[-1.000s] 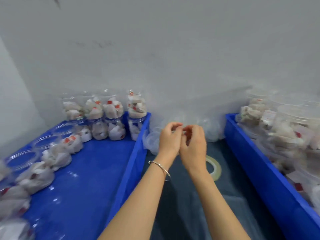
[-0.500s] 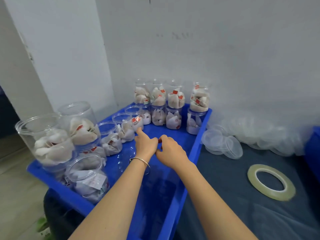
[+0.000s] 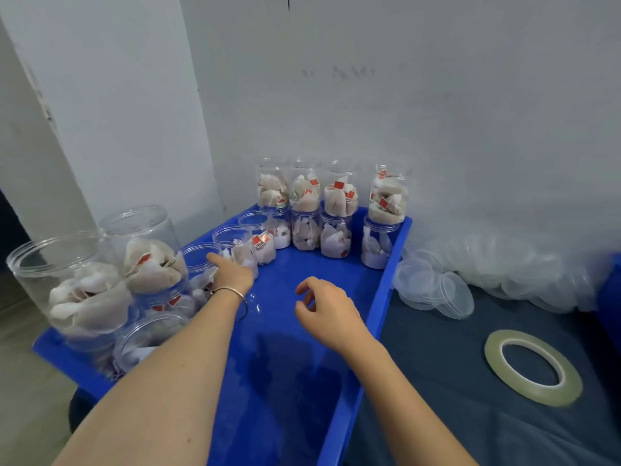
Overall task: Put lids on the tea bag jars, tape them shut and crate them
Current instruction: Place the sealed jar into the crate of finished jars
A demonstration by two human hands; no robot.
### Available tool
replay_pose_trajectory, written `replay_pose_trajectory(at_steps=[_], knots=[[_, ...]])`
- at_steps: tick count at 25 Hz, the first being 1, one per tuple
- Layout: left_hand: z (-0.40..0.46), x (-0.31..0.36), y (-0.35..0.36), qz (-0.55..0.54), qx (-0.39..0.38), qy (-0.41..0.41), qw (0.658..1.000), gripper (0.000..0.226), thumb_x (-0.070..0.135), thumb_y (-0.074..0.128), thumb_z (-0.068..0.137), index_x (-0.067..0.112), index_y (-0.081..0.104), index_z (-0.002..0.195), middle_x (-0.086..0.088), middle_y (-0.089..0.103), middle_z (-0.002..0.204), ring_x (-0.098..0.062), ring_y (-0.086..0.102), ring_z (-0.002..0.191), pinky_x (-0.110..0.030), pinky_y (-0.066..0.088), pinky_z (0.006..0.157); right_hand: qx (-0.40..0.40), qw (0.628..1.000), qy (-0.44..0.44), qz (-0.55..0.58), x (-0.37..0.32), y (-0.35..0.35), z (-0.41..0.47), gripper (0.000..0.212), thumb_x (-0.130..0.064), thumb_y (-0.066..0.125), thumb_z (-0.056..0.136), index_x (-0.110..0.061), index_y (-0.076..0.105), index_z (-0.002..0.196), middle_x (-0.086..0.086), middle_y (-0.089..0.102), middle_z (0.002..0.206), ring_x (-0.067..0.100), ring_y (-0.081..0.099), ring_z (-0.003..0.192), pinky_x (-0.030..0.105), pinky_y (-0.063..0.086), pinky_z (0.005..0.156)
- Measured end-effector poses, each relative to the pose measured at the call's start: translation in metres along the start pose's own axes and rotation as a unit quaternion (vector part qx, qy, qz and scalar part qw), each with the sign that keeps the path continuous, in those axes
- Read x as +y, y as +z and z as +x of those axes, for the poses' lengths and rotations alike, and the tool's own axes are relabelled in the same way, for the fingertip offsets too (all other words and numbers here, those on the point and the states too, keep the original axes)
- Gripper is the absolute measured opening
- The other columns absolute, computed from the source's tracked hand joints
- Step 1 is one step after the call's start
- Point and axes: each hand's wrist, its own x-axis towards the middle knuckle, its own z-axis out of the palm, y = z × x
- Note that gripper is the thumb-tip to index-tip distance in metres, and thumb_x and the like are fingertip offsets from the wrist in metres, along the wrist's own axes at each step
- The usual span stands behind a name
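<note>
While I watch from the head camera: left hand [image 3: 232,275] reaches an open tea bag jar [image 3: 237,248] in the blue crate [image 3: 386,280], grip unclear; right hand [image 3: 327,309] hovers, loosely curled, holding nothing. Lids [image 3: 437,292] and tape roll [image 3: 532,366] lie on the surface.

Soft, even indoor light, faint shadows, wide-angle bending at edges, slight overall softness.

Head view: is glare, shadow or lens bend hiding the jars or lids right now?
Head view: soft even light, with small glints and a dark shadow on the crate floor; wide-angle bend bulges and leans the near jars at the left edge; clear lids blur into the pale wall; tape reads sharp; both hands, left and right, are clear.
</note>
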Motion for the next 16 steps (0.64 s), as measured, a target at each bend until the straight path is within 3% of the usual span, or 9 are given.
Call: replay_pose_trajectory(at_steps=[4, 8, 11, 16], knots=[[0.006, 0.003, -0.002, 0.074, 0.049, 0.058, 0.994, 0.047, 0.009, 0.043, 0.099, -0.006, 0.025, 0.140, -0.031, 0.047, 0.134, -0.043, 0.049, 0.121, -0.045, 0.040, 0.098, 0.010, 1.000, -0.002, 0.009, 0.000, -0.001, 0.000, 0.026, -0.029, 0.047, 0.094, -0.022, 0.053, 0.118, -0.005, 0.056, 0.110, 0.014, 0.057, 0.095, 0.034, 0.052, 0.080], [-0.008, 0.005, -0.003, 0.070, 0.052, 0.057, 0.995, 0.036, 0.010, 0.045, 0.100, -0.003, 0.035, 0.131, -0.025, 0.056, 0.124, -0.039, 0.056, 0.112, -0.040, 0.045, 0.084, 0.014, 1.000, -0.002, 0.019, 0.001, 0.000, 0.000, 0.025, -0.028, 0.048, 0.094, -0.023, 0.054, 0.117, -0.005, 0.056, 0.110, 0.014, 0.057, 0.095, 0.035, 0.053, 0.081], [-0.021, 0.008, 0.003, 0.072, 0.046, 0.079, 0.993, 0.035, 0.013, 0.055, 0.096, 0.000, 0.041, 0.125, -0.020, 0.061, 0.115, -0.034, 0.061, 0.103, -0.044, 0.052, 0.087, 0.025, 0.999, -0.006, 0.023, 0.002, 0.001, 0.001, 0.024, -0.027, 0.048, 0.094, -0.022, 0.054, 0.117, -0.004, 0.055, 0.111, 0.013, 0.057, 0.094, 0.034, 0.052, 0.081], [-0.063, 0.038, 0.014, -0.030, -0.007, 0.226, 0.974, 0.023, 0.018, 0.044, 0.100, 0.002, 0.045, 0.115, -0.019, 0.068, 0.098, -0.033, 0.068, 0.084, -0.049, 0.056, 0.075, 0.172, 0.977, -0.038, 0.123, 0.008, -0.007, -0.003, 0.043, -0.016, 0.054, 0.091, -0.024, 0.043, 0.131, -0.005, 0.043, 0.124, 0.003, 0.046, 0.105, 0.012, 0.040, 0.075]])
